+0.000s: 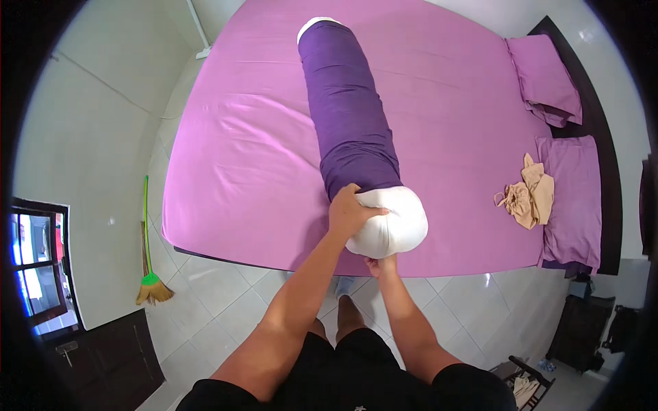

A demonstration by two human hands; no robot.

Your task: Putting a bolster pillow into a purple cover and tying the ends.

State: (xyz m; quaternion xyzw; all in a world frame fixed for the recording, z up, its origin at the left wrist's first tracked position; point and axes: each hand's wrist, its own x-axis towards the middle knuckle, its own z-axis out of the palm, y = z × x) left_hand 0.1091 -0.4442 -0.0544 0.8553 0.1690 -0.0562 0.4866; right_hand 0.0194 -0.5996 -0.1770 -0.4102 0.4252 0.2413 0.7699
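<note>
A long bolster lies across the bed, its middle wrapped in a dark purple cover (pixel 352 113). White inner fabric (pixel 393 226) shows at the near end, and a thin white rim shows at the far end. My left hand (pixel 352 213) grips the near end's left side, thumb over the white fabric and fingers by the edge of the purple cover. Beneath the white end is my right hand (pixel 381 265), close to the mattress edge and mostly hidden by the bolster; a few bent fingers show.
A pink fitted sheet (pixel 452 154) covers the bed. Two pillows (pixel 547 77) rest by the dark headboard (pixel 609 205), with beige cloth (pixel 532 198) beside the nearer one. On the left, a green-handled broom (pixel 151 287) leans at the wall. Bottom right stands a dark rack (pixel 534 377).
</note>
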